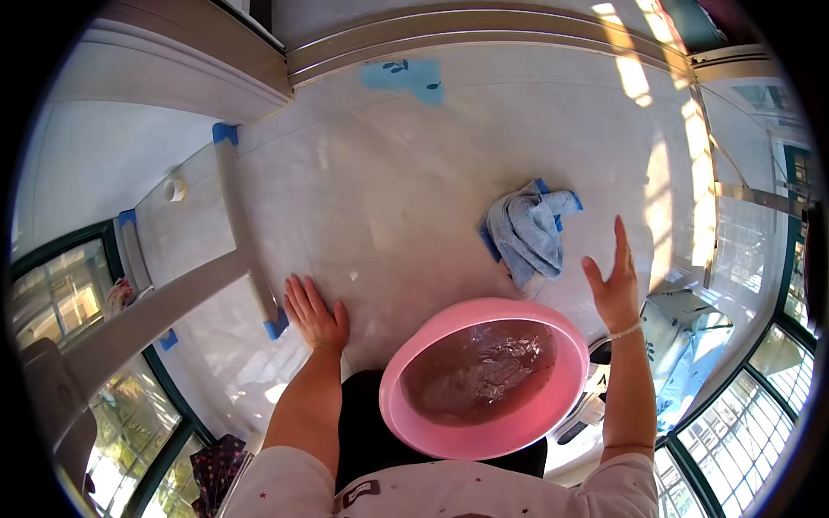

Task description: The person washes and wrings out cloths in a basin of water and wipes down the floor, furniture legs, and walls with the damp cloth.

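My left hand is spread with its palm toward the pale tiled floor, left of a pink basin; it looks to be resting on the tiles. Rippling, murky water fills part of the basin, which stands close in front of my body. My right hand is raised beyond the basin's right rim, thumb apart from the stretched fingers, holding nothing. A crumpled blue-grey cloth with brighter blue edges lies on the floor past the basin, a little left of that hand.
A grey metal frame with blue end caps stands on the left. Behind my right arm is a light-blue patterned covered item. A door track crosses the far edge, and a blue leaf-patterned patch lies before it.
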The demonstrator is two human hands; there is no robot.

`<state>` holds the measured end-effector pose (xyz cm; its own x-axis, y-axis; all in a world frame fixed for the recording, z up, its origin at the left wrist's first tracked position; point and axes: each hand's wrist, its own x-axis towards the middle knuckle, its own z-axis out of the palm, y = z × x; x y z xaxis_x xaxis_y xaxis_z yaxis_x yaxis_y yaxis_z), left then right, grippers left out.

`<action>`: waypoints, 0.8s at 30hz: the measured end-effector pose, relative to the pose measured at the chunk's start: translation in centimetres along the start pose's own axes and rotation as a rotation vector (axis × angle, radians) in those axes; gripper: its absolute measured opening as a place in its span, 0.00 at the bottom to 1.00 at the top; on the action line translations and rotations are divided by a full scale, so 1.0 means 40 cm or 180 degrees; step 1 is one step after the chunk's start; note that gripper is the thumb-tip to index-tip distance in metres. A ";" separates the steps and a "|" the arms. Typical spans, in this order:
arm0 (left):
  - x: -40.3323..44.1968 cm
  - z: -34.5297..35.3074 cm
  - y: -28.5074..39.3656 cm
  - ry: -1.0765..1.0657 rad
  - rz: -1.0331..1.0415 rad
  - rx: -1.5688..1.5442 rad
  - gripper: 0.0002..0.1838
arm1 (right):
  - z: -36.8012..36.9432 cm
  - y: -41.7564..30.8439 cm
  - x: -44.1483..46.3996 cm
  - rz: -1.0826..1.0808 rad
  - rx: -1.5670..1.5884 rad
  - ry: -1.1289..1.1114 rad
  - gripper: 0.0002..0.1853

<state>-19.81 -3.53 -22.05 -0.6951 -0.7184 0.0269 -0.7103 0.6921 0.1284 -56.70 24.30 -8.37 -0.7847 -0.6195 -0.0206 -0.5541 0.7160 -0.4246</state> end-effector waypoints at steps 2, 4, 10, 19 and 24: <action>0.002 -0.003 -0.009 -0.0095 -0.0019 0.0040 0.40 | 0.040 -0.180 0.107 -0.0477 -0.2430 -0.0511 0.36; 0.011 -0.015 -0.009 -0.0128 -0.0008 -0.0066 0.41 | 0.123 -0.244 0.203 -0.0415 -0.2254 -0.1112 0.29; 0.006 -0.012 -0.017 -0.0204 -0.0057 -0.0172 0.44 | 0.429 -0.417 0.567 -0.2025 -0.1425 -0.0187 0.29; 0.017 -0.023 -0.007 -0.0281 -0.0076 -0.0094 0.44 | 0.468 -0.346 0.609 -0.1032 -0.0856 -0.0487 0.09; -0.008 0.023 -0.007 0.0222 0.0213 0.0333 0.37 | 0.175 -0.194 0.309 -0.0209 0.0543 0.0868 0.06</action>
<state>-19.49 -3.41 -23.00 -0.7345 -0.6710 0.1013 -0.6729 0.7395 0.0201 -60.15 8.85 -11.68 -0.8071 -0.5372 0.2451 -0.5696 0.5990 -0.5629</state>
